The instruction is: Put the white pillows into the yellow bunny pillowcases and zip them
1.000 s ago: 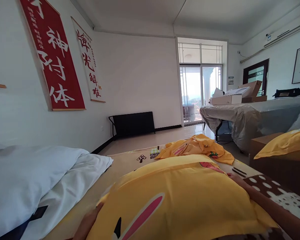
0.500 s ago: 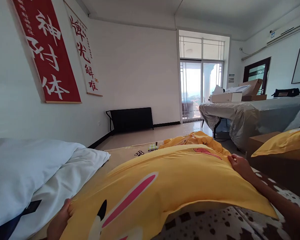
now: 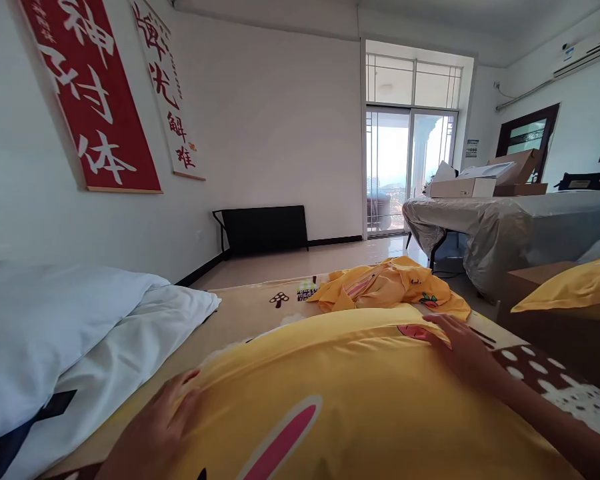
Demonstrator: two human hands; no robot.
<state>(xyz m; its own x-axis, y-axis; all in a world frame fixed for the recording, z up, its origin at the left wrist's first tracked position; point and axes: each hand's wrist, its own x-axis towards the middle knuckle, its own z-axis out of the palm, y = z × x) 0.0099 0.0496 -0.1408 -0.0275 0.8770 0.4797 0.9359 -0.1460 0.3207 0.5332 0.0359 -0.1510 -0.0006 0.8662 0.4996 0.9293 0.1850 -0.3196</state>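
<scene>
A plump yellow pillow (image 3: 360, 380) with a pink-and-white rabbit-ear print fills the near middle of the view, lying over the patterned bed sheet. Against its left side rests my left hand (image 3: 155, 420), fingers stretched along the fabric and spread a little. My right hand (image 3: 463, 350) lies on the pillow's upper right part, fingers extended beside a red printed patch. The thumbs of both hands are hard to make out. Just beyond the pillow is a crumpled yellow-orange cloth (image 3: 380, 287) with carrot and rabbit prints.
White bedding (image 3: 80, 327) is piled on the left. At right, another yellow pillow (image 3: 575, 290) sits on a brown box (image 3: 535, 333). Behind it stands a plastic-covered table (image 3: 510, 233) with opened boxes. A black folded panel (image 3: 265, 230) leans against the far wall.
Both hands have let go of the pillow's corners and moved inward onto its sides. The pillow has come down and nearer, exposing more of the crumpled cloth behind it.
</scene>
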